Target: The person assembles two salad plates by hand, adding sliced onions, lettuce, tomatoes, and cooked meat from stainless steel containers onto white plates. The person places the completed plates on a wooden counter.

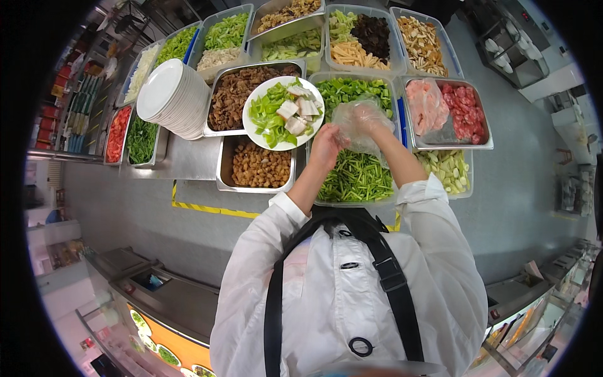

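Note:
My right hand point(365, 118) is inside a loose, clear plastic glove point(380, 133), which blurs its fingers. My left hand point(326, 146) is bare, its fingers closed at the edge of that plastic. Both hands hover over a tub of cut green stalks point(355, 179) and chopped green peppers point(358, 90). Left of them, a white plate point(254, 133) rests across the tray edges. On it lie green pepper pieces point(267, 110) and pale sliced meat with skin point(295, 122).
A tall stack of white plates point(173, 100) stands at the left. Metal trays hold cooked brown meat point(235, 100), browned cubes point(260, 166) and raw red meat point(463, 113). Several vegetable tubs point(226, 34) line the far side. Yellow-black tape point(213, 210) marks the floor.

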Action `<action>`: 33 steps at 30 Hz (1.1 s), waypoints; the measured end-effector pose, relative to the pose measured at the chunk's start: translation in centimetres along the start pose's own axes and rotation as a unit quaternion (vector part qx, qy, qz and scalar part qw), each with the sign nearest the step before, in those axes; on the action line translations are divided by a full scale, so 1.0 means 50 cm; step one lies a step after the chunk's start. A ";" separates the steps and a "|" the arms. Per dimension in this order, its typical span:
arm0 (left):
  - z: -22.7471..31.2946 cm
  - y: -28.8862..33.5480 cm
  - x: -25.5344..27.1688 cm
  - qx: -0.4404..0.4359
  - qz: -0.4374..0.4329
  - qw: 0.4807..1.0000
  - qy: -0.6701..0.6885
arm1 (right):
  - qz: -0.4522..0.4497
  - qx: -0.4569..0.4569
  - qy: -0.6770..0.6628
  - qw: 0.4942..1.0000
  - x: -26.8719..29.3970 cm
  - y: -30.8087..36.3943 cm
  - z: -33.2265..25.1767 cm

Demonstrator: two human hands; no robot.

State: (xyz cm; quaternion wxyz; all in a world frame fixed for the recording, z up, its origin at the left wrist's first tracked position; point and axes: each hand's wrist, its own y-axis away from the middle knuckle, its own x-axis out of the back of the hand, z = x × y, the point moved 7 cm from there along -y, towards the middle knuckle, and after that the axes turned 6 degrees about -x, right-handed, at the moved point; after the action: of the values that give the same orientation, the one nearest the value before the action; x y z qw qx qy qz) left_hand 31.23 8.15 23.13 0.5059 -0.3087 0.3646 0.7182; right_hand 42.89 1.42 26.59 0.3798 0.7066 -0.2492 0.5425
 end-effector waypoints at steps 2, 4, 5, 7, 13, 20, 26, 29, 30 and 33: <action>0.000 -0.002 0.006 0.003 -0.001 1.000 -0.010 | 0.013 -0.048 0.012 0.999 -0.012 -0.031 0.006; -0.007 -0.005 0.013 0.011 -0.003 1.000 -0.017 | 0.040 -0.111 0.012 0.993 -0.053 -0.073 0.021; -0.005 -0.004 0.020 0.010 0.001 1.000 -0.019 | 0.029 -0.118 0.007 0.993 -0.060 -0.080 0.017; 0.006 0.004 0.027 0.007 0.020 1.000 -0.021 | 0.003 -0.130 0.001 0.992 -0.020 -0.052 -0.019; 0.010 -0.001 0.023 0.011 0.039 0.999 -0.032 | 0.047 -0.057 0.064 0.995 -0.045 -0.077 -0.001; 0.007 0.000 0.020 0.011 0.042 0.998 -0.049 | -0.046 -0.013 -0.019 0.999 0.020 -0.029 -0.015; -0.013 -0.013 0.069 0.006 0.098 0.989 -0.111 | -0.103 -0.005 -0.104 0.989 0.002 -0.008 0.009; -0.034 -0.014 0.085 0.034 0.104 0.983 -0.144 | -0.087 -0.015 -0.107 0.990 -0.043 -0.019 0.025; -0.037 -0.014 0.083 0.043 0.108 0.983 -0.139 | -0.083 -0.016 -0.094 0.992 -0.044 -0.018 0.019; -0.045 -0.014 0.069 0.073 0.121 0.984 -0.109 | -0.059 -0.001 0.002 0.998 -0.046 -0.021 0.003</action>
State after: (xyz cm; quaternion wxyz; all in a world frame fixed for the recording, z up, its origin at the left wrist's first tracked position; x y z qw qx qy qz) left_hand 31.03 8.17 18.97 0.4727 -0.1448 0.3934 0.7751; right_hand 43.12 1.77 24.11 0.4123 0.7184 -0.2072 0.5205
